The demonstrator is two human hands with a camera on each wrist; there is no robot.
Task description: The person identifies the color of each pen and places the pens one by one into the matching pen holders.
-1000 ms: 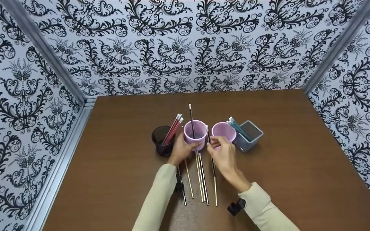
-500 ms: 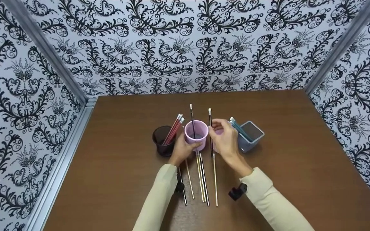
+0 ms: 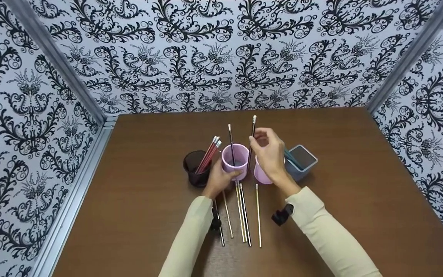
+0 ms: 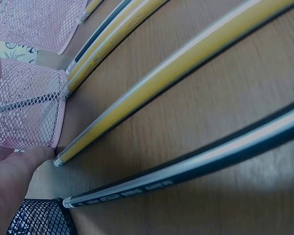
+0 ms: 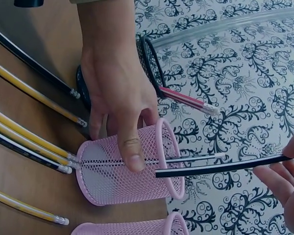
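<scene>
four containers stand on the brown wooden table (image 3: pixel 137 173): a round pink mesh cup (image 5: pixel 108 188), a second pink cup (image 3: pixel 262 176), a round black mesh cup (image 3: pixel 198 180) and a square grey mesh holder (image 3: pixel 305 157). the left hand (image 3: pixel 218 179) grips the first pink cup, with one slim black pencil (image 3: pixel 231 144) inside. the right hand (image 3: pixel 270 152) pinches one white-tipped black pencil (image 5: pixel 206 169), its lower end by that cup's rim; whether inside, i cannot tell. two loose black pencils (image 4: pixel 186 169) and at least three striped yellow pencils (image 4: pixel 137 93) lie in front. red pencils (image 3: pixel 209 154) lean in the black cup, teal pencils (image 3: pixel 293 159) in the grey holder, too overlapped to count. wide wood runs to both side edges; the back edge meets the patterned wall (image 3: pixel 206 57). against half a second ago, the right hand and pencil are higher, hiding the teal tips; the left hand is unchanged
</scene>
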